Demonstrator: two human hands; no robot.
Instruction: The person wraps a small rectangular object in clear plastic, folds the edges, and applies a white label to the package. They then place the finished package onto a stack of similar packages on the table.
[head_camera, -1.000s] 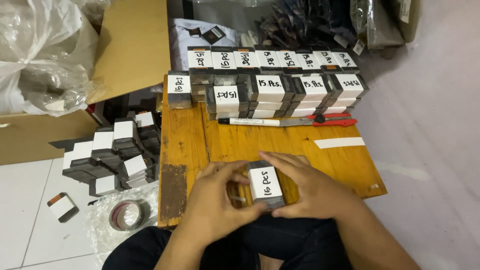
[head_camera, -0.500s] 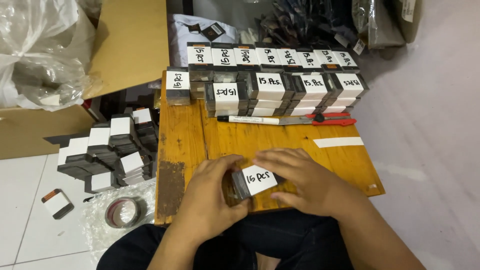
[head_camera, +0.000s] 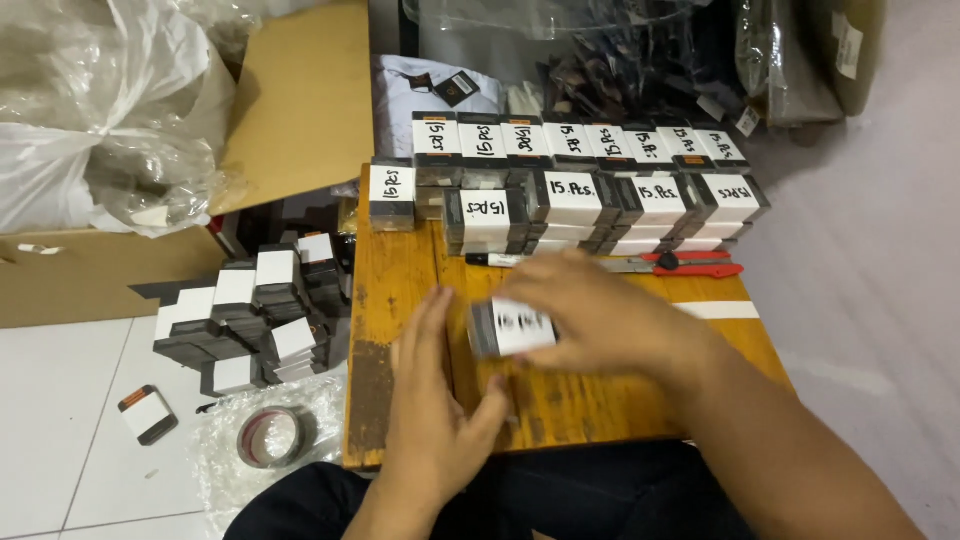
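- Small labelled bundle, centre frame: my right hand is pinching it from the right, long axis running left-right.
- My left hand is lying spread, lower left, nearer the tabletop.

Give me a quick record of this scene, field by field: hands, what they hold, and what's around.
right hand: grips a labelled dark bundle
left hand: open, flat beside the bundle
surface: wooden board
rear of board: rows of labelled bundles
tools: marker, red cutter
floor, left: unlabelled-looking stacks, tape roll
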